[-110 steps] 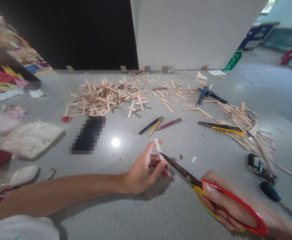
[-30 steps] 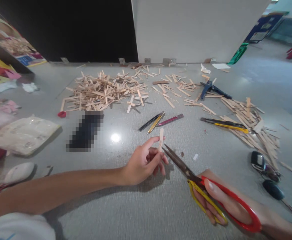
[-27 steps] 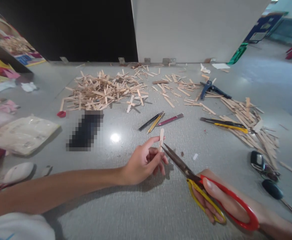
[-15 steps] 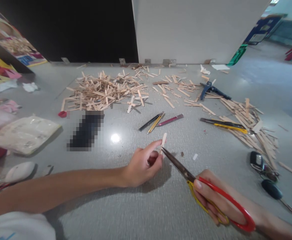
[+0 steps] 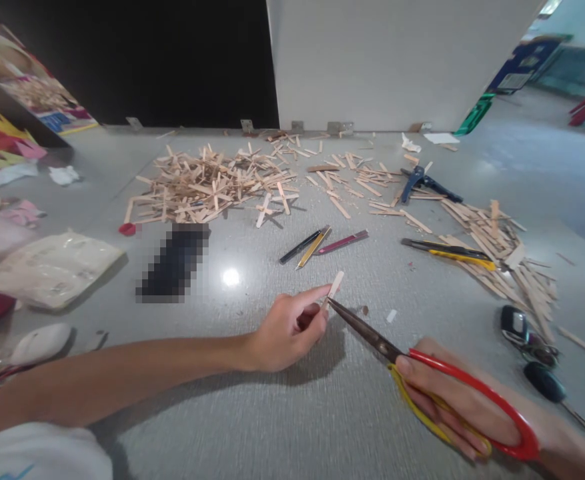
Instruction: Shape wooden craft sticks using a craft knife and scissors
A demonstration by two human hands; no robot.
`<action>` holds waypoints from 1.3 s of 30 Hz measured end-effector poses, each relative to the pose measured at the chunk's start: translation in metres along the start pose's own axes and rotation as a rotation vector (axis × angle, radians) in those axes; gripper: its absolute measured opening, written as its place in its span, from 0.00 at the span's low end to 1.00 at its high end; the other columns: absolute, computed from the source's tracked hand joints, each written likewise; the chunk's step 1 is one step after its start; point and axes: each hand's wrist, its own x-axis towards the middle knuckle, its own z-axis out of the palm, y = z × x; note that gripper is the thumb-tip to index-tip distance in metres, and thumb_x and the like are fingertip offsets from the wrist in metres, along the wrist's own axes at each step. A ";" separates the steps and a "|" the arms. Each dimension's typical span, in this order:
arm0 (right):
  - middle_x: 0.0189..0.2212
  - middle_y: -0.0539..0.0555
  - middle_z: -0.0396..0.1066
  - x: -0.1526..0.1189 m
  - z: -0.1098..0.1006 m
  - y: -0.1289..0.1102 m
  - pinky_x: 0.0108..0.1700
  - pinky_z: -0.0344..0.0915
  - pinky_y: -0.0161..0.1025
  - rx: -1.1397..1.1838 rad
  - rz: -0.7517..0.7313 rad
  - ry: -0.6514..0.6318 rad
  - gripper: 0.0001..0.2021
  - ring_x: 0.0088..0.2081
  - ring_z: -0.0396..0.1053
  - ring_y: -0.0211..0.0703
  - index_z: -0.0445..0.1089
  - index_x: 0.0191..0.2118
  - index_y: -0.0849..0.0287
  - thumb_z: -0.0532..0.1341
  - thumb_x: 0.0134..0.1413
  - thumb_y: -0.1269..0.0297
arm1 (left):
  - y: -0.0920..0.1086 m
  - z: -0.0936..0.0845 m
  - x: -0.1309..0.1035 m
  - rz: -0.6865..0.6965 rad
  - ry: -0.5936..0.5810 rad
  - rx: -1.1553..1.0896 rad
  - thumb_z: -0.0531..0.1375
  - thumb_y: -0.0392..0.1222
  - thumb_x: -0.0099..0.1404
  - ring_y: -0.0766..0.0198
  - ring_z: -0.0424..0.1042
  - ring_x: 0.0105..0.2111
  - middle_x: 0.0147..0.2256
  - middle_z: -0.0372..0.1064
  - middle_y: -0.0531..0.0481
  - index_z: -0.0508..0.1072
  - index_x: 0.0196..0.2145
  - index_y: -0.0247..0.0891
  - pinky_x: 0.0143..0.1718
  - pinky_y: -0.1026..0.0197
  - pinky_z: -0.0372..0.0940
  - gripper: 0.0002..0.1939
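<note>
Between thumb and fingers, my left hand (image 5: 289,330) pinches a small flat wooden stick (image 5: 337,285), which points up and to the right. My right hand (image 5: 437,387) is wrapped round the handles of a pair of scissors (image 5: 365,325), one handle red and the other yellow. The dark blades look nearly closed, and their tips meet the stick close to my left fingertips. Whether the tips grip the stick or only touch it, I cannot tell. Beyond my left hand lie slim black, yellow and purple tools (image 5: 313,248).
A heap of wooden sticks (image 5: 212,180) lies at the back left, with more sticks (image 5: 492,233) at the right. Blue-handled pliers (image 5: 425,181), a yellow cutter knife (image 5: 452,252) and keys (image 5: 529,333) are on the right. A plastic packet (image 5: 57,270) lies left.
My right hand and the scissor handles have shifted right and slightly down. The stick has tilted further to the right in my left hand, which has barely moved.
</note>
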 end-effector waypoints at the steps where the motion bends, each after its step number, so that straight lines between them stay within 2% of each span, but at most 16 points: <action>1: 0.07 0.42 0.54 -0.001 -0.001 0.000 0.12 0.48 0.26 0.015 -0.008 -0.013 0.39 0.09 0.50 0.28 0.57 0.19 0.53 0.53 0.56 0.19 | 0.000 0.000 0.001 0.000 -0.008 -0.008 0.55 0.47 0.77 0.70 0.54 0.20 0.22 0.58 0.60 0.73 0.64 0.26 0.20 0.70 0.54 0.27; 5: 0.07 0.40 0.50 -0.002 -0.005 0.006 0.13 0.48 0.27 0.096 -0.064 -0.057 0.36 0.09 0.47 0.28 0.57 0.19 0.53 0.54 0.62 0.25 | 0.003 -0.003 0.003 -0.065 -0.045 -0.074 0.58 0.50 0.76 0.70 0.57 0.20 0.21 0.61 0.59 0.74 0.64 0.25 0.20 0.70 0.54 0.29; 8: 0.09 0.39 0.49 -0.004 -0.009 0.009 0.14 0.48 0.27 0.113 -0.100 -0.038 0.36 0.10 0.45 0.28 0.57 0.20 0.53 0.54 0.62 0.25 | 0.005 -0.005 0.005 -0.133 -0.074 -0.138 0.61 0.53 0.75 0.71 0.57 0.19 0.20 0.64 0.58 0.73 0.65 0.26 0.19 0.71 0.55 0.31; 14: 0.15 0.41 0.59 0.001 -0.010 0.024 0.20 0.61 0.31 0.121 -0.069 -0.023 0.37 0.15 0.57 0.31 0.62 0.27 0.53 0.57 0.54 0.18 | 0.002 -0.007 0.005 -0.204 -0.061 -0.236 0.60 0.55 0.75 0.74 0.57 0.14 0.23 0.68 0.56 0.72 0.65 0.27 0.15 0.72 0.54 0.32; 16: 0.16 0.42 0.61 0.005 -0.003 0.030 0.21 0.61 0.32 0.103 -0.046 0.043 0.39 0.16 0.59 0.33 0.63 0.28 0.53 0.56 0.51 0.16 | 0.002 -0.005 0.004 -0.188 -0.038 -0.213 0.59 0.53 0.76 0.73 0.58 0.15 0.24 0.68 0.56 0.72 0.66 0.26 0.15 0.72 0.56 0.31; 19: 0.14 0.40 0.57 0.008 0.014 0.030 0.16 0.55 0.32 0.070 0.021 0.129 0.41 0.14 0.54 0.32 0.61 0.29 0.52 0.53 0.44 0.11 | 0.003 -0.002 0.002 -0.149 0.017 -0.143 0.57 0.49 0.76 0.73 0.59 0.16 0.24 0.67 0.56 0.72 0.65 0.25 0.16 0.72 0.57 0.29; 23: 0.16 0.40 0.55 0.004 0.031 0.014 0.16 0.52 0.30 0.039 0.027 0.221 0.40 0.16 0.51 0.30 0.58 0.28 0.52 0.52 0.47 0.12 | 0.005 0.002 0.000 -0.100 0.104 -0.018 0.57 0.43 0.74 0.73 0.56 0.16 0.22 0.63 0.58 0.75 0.63 0.24 0.16 0.72 0.55 0.26; 27: 0.16 0.40 0.55 -0.002 0.032 0.007 0.18 0.53 0.31 0.044 0.030 0.175 0.39 0.16 0.52 0.31 0.58 0.27 0.52 0.53 0.51 0.14 | 0.006 0.004 0.000 -0.089 0.135 0.040 0.56 0.41 0.74 0.72 0.55 0.17 0.21 0.61 0.59 0.76 0.62 0.23 0.16 0.72 0.54 0.26; 31: 0.18 0.42 0.61 -0.001 0.028 0.016 0.27 0.67 0.37 0.144 -0.057 0.081 0.39 0.19 0.59 0.34 0.63 0.30 0.54 0.52 0.53 0.15 | 0.005 0.003 0.001 -0.066 0.144 0.029 0.54 0.42 0.75 0.72 0.57 0.17 0.22 0.63 0.58 0.74 0.64 0.21 0.17 0.71 0.56 0.27; 33: 0.19 0.44 0.62 0.002 0.028 0.020 0.30 0.70 0.40 0.154 -0.062 0.055 0.40 0.19 0.60 0.35 0.64 0.30 0.54 0.51 0.53 0.14 | 0.005 0.003 0.001 -0.055 0.149 0.034 0.54 0.42 0.76 0.72 0.57 0.17 0.22 0.64 0.57 0.73 0.65 0.20 0.17 0.71 0.56 0.28; 39: 0.17 0.42 0.61 0.001 0.025 0.019 0.28 0.65 0.38 0.111 -0.058 0.089 0.38 0.19 0.61 0.36 0.63 0.33 0.53 0.51 0.57 0.17 | 0.002 0.003 -0.001 0.003 0.157 0.060 0.55 0.41 0.76 0.72 0.55 0.17 0.22 0.64 0.58 0.75 0.64 0.23 0.17 0.71 0.54 0.25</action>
